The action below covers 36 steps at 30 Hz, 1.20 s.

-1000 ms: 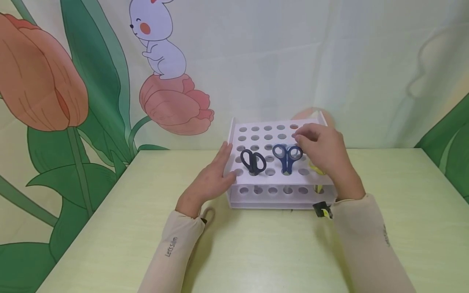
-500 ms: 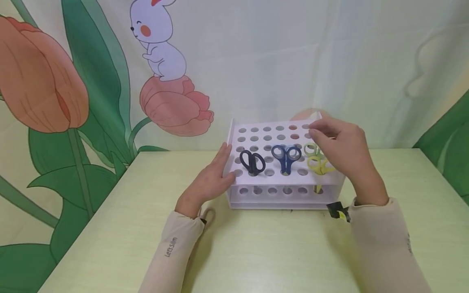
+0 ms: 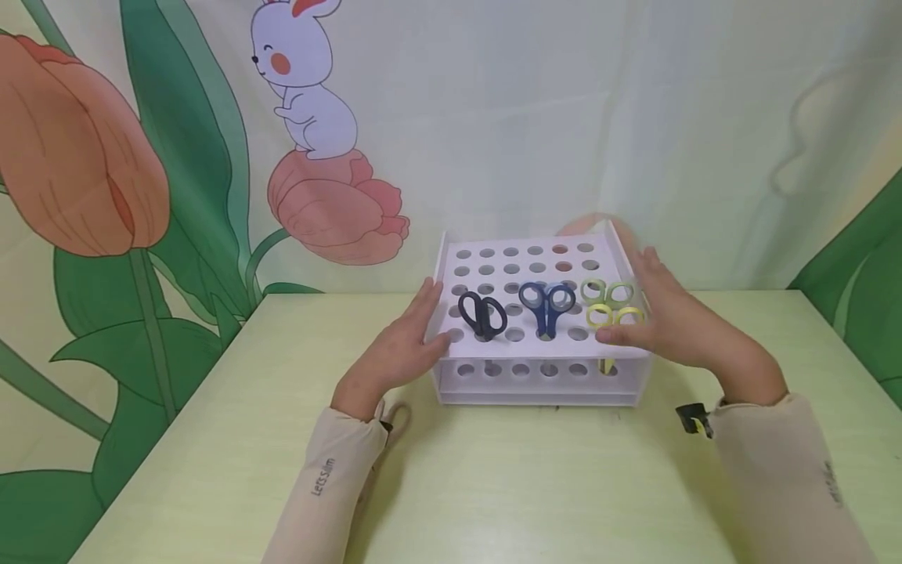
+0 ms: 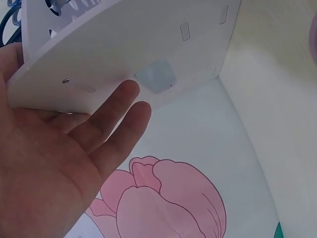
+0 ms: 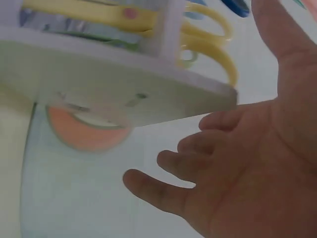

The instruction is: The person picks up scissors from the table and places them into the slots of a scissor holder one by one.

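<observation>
A white rack (image 3: pixel 528 349) with rows of round holes stands on the table. Several scissors sit upright in it, handles up: a black pair (image 3: pixel 483 317) on the left, a dark blue pair (image 3: pixel 543 313) with light blue handles behind it, and on the right a yellow pair (image 5: pixel 104 14) in front of a green pair (image 3: pixel 593 281). My left hand (image 3: pixel 395 348) rests against the rack's left side, fingers straight, thumb at the front corner. At the right side my right hand (image 3: pixel 676 317) is spread beside the side panel, holding nothing, its thumb overlapping the front right corner in the head view.
The light green tabletop (image 3: pixel 493 486) extends in front of the rack and to both sides. Close behind hangs a pale cloth (image 3: pixel 535 133) printed with tulips and a white rabbit (image 3: pixel 317 117). A cord loop (image 3: pixel 398 415) hangs by the left wrist.
My right hand has moved from over the rack's back right holes outward to its right side, and its fingers have spread. The yellow and green handles now show. The left hand stays against the rack.
</observation>
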Motion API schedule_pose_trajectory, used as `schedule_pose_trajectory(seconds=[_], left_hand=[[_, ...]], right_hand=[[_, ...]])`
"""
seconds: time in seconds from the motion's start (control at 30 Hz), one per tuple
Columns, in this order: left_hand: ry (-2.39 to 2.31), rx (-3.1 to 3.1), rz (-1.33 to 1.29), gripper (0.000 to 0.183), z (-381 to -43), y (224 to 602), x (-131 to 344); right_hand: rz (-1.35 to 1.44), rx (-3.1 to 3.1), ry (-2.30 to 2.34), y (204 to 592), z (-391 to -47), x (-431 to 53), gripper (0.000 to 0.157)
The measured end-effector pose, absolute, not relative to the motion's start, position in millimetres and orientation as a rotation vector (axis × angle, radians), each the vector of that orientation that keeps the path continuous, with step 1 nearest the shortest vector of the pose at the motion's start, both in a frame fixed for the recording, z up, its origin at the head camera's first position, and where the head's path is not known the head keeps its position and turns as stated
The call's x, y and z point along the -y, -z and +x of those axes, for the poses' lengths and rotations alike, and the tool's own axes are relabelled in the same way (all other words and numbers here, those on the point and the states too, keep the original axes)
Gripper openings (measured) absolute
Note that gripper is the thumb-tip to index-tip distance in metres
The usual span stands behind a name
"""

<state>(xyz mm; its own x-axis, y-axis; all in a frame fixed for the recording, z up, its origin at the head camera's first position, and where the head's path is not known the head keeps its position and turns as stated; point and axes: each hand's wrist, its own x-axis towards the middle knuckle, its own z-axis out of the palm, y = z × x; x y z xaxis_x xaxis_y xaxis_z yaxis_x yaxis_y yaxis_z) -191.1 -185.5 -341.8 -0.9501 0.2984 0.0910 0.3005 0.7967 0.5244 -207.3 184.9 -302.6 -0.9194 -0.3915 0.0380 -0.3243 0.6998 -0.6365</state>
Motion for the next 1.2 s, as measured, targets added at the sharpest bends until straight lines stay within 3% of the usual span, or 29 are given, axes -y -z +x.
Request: schedule_pose_trajectory(seconds=[0.1,0.57,1.2], left_hand=[[0.856,2.976,-0.524,0.076,-192,341,186],[0.915,2.979,-0.529,0.077,-188,339,190],[1.164,2.912,-0.458,0.072,-165,337,218]], right_hand=[[-0.596,-2.771,0.953,313,-210,-189,0.135],[-0.587,-2.699,0.929,323,-210,-194,0.144],[-0.56,-2.715,0.977,328,-209,-194,0.146]])
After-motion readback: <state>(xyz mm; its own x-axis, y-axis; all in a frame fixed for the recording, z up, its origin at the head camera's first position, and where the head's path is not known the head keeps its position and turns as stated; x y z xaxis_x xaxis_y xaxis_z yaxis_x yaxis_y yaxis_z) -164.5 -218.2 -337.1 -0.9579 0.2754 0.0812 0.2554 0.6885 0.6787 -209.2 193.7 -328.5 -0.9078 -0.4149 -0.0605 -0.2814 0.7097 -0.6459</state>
